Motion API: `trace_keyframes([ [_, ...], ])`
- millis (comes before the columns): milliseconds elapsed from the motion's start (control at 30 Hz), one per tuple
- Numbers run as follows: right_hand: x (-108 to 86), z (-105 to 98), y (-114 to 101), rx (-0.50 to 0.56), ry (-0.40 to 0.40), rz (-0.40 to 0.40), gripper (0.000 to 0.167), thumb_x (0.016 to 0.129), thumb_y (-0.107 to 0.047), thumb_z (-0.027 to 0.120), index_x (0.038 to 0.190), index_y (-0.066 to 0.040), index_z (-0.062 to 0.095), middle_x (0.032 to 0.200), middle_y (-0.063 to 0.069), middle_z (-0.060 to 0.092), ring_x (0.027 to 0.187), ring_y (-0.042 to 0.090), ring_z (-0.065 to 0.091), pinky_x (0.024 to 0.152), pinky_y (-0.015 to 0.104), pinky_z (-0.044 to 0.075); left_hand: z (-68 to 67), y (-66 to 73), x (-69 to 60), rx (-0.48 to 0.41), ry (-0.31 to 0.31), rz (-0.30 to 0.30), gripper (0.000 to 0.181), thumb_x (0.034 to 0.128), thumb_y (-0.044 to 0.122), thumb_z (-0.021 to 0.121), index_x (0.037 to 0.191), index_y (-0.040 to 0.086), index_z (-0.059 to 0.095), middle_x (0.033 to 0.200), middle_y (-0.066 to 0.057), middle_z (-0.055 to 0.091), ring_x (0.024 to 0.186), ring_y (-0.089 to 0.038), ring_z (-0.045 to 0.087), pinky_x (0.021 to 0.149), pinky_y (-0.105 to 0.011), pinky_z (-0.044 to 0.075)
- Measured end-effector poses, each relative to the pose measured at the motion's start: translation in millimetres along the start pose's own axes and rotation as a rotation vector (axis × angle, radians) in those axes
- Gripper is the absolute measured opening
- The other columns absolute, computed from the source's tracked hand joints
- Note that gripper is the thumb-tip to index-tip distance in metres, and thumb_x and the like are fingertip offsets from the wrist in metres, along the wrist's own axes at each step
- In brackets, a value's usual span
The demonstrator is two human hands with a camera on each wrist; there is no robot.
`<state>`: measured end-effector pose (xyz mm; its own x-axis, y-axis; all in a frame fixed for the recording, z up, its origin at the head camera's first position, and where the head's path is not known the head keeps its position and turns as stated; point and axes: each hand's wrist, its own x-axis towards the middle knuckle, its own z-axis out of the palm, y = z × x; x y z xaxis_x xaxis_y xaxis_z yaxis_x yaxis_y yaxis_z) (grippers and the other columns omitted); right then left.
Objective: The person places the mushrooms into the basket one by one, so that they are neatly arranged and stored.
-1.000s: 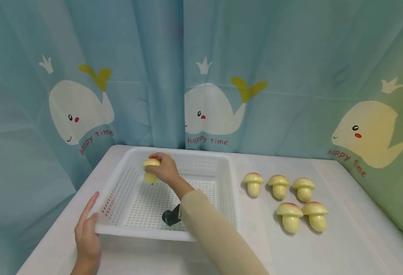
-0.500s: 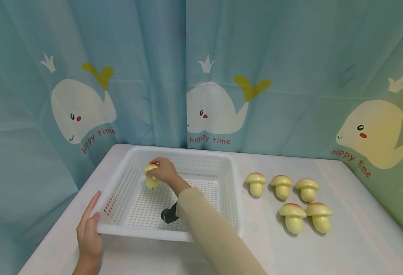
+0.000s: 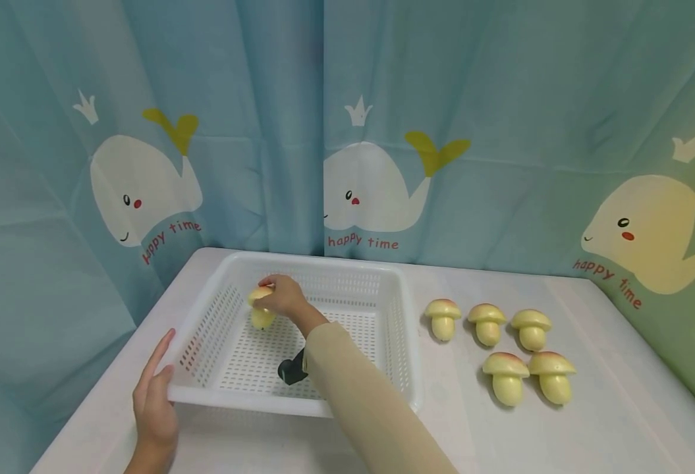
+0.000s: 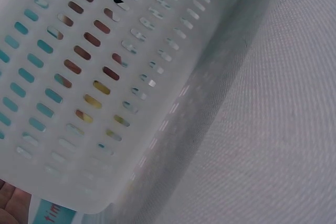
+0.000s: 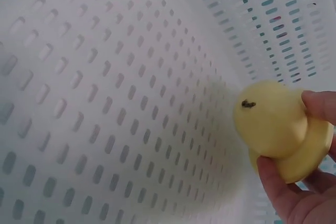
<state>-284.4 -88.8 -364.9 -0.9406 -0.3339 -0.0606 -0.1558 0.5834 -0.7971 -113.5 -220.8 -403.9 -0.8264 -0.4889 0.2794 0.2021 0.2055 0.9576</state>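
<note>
My right hand (image 3: 286, 296) grips a pale yellow toy mushroom (image 3: 262, 320) with a reddish tinge on its cap, inside the white plastic basket (image 3: 252, 399) near its far left corner. In the right wrist view, thumb and fingers hold the mushroom (image 5: 268, 114) around its cap, its stem end with a dark speck turned toward the camera. Whether it touches the basket floor is hard to tell. At the basket's near left corner my left hand (image 3: 156, 415) rests against the rim, index finger extended. The left wrist view shows the perforated basket wall (image 4: 79, 98) and a bit of hand (image 4: 13, 203).
Several matching toy mushrooms (image 3: 507, 378) lie in two rows on the white table (image 3: 608, 415), right of the basket. A blue curtain (image 3: 276, 131) with whale prints hangs behind the table. A black wrist camera (image 3: 292, 370) sits under the right sleeve.
My right hand has lowered the toy mushroom slightly toward the basket floor. The left hand stays at the corner; the head view has shifted a little.
</note>
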Motion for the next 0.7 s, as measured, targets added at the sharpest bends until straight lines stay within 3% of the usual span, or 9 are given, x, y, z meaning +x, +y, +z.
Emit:
trace_keyframes([
  [400, -2.0, -1.5, 1.8, -0.073, -0.090, -0.003, 0.038, 0.078, -0.013, 0.072, 0.114, -0.006, 0.061, 0.103, 0.004, 0.060, 0.086, 0.014, 0.052, 0.070, 0.021, 0.045, -0.3, -3.0, -0.9, 0.019, -0.007, 0.015, 0.050, 0.0951, 0.010, 0.017, 0.141, 0.010, 0.036, 0.145, 0.002, 0.032, 0.129, -0.007, 0.029, 0.102, -0.018, 0.021],
  [700, -0.5, 0.5, 2.9, -0.016, -0.114, 0.038, 0.043, 0.075, -0.013, 0.076, 0.115, -0.008, 0.060, 0.105, 0.004, 0.059, 0.083, 0.012, 0.052, 0.064, 0.023, 0.046, -0.8, -2.5, -1.1, 0.022, -0.008, 0.036, 0.050, 0.0954, 0.010, 0.017, 0.141, 0.012, 0.037, 0.145, 0.003, 0.033, 0.129, -0.007, 0.030, 0.101, -0.016, 0.022],
])
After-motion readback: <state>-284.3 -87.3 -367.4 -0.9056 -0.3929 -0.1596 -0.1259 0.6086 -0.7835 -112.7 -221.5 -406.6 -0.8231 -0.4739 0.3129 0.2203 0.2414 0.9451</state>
